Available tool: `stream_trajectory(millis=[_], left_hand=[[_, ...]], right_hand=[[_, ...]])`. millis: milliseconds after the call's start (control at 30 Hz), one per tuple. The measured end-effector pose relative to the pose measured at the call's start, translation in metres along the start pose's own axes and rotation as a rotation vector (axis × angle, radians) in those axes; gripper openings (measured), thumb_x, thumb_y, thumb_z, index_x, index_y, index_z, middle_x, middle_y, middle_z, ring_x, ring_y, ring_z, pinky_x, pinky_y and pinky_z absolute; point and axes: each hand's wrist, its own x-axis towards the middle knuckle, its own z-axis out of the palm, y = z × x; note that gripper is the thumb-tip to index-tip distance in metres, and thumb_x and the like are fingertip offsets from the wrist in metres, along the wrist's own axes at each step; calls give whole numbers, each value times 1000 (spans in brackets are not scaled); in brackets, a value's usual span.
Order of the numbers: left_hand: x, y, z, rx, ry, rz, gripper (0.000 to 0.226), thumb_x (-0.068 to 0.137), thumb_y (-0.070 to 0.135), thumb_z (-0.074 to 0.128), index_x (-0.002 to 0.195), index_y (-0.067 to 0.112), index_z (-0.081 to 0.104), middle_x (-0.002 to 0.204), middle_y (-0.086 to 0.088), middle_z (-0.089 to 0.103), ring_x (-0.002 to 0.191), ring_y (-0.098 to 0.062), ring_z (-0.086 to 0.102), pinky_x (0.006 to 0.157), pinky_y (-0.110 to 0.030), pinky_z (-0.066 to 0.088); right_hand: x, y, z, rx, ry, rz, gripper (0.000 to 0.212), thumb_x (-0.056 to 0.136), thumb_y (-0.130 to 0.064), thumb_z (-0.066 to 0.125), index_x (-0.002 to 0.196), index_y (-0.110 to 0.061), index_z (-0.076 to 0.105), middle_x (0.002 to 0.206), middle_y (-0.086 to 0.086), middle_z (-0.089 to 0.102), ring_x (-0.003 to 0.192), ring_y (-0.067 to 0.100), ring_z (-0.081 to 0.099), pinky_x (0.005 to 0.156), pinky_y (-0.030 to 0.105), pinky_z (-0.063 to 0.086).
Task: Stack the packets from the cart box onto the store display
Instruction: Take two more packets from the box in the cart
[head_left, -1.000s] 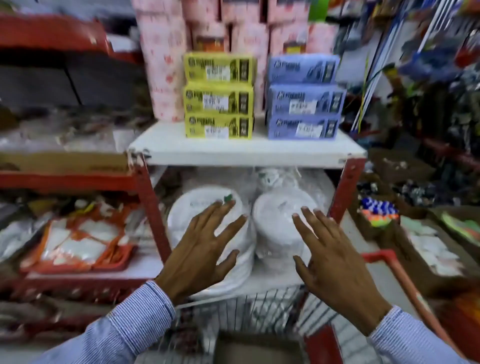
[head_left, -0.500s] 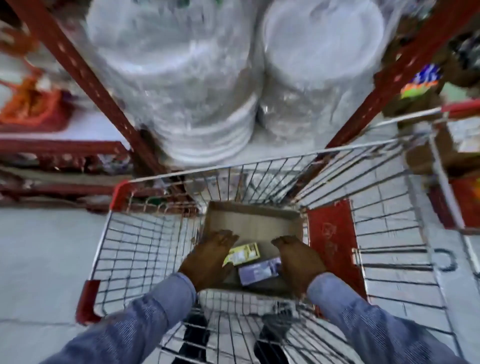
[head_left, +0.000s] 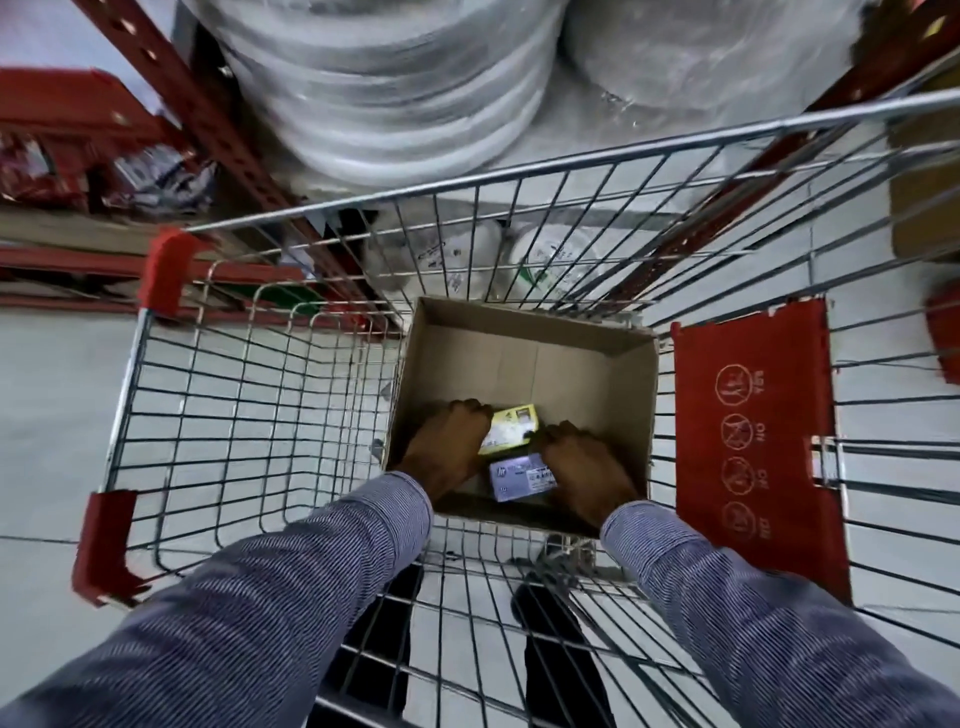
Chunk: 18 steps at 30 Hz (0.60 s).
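At the left of the frame the wire cart (head_left: 249, 395) stands empty on that side, its red corner guard (head_left: 163, 278) toward the shelving, so the open cardboard box (head_left: 524, 358) in the centre is within easy reach from above. Both hands are down inside it. The left hand (head_left: 447, 447) lies curled against the left edge of the yellow packet (head_left: 511, 428), fingers bent over it; whether it has truly clamped it I cannot tell, since the fingertips are hidden. Just below and right of that sits the purple packet (head_left: 522, 475), with the right hand (head_left: 584, 462) cupped over its right end, knuckles up (the grip itself is likewise hidden). One hand per packet looks like a way to lift both at once. The rest of the box floor is bare, so these seem the last visible ones. Far right, the red flap (head_left: 753, 431) hangs on the cart wall. The wrapped plates (head_left: 395, 93) fill the upper frame.
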Motion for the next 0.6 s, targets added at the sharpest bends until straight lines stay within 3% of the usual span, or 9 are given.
stream_trajectory(millis=[233, 333, 433, 600], left_hand=[[-8, 3, -38, -108, 104, -54, 50, 79, 40, 76, 118, 14, 59, 115, -10, 64, 100, -29, 65, 81, -40, 55], [-27, 10, -83, -114, 201, -65, 50, 74, 34, 79, 116, 15, 61, 110, -10, 68, 96, -32, 67, 79, -40, 56], [-52, 17, -139, -97, 321, -70, 43, 63, 22, 83, 102, 18, 67, 96, -9, 74, 82, -29, 70, 64, -33, 54], [-108, 35, -246, -39, 538, -23, 39, 62, 34, 76, 97, 19, 68, 87, -10, 73, 78, -34, 69, 61, -34, 52]], right_hand=[[-9, 2, -22, 59, 29, 15, 62, 69, -18, 81, 124, -15, 53, 125, 9, 60, 110, 29, 59, 91, 39, 51], [-28, 2, -62, 60, 89, 21, 60, 68, -21, 82, 122, -17, 55, 121, 7, 62, 106, 28, 62, 85, 37, 53], [-51, 0, -112, 57, 157, 11, 54, 67, -25, 83, 112, -18, 56, 115, 6, 64, 102, 28, 63, 80, 37, 55], [-106, -12, -208, 15, 349, 36, 49, 66, -33, 82, 108, -19, 61, 110, 7, 67, 99, 29, 64, 79, 38, 56]])
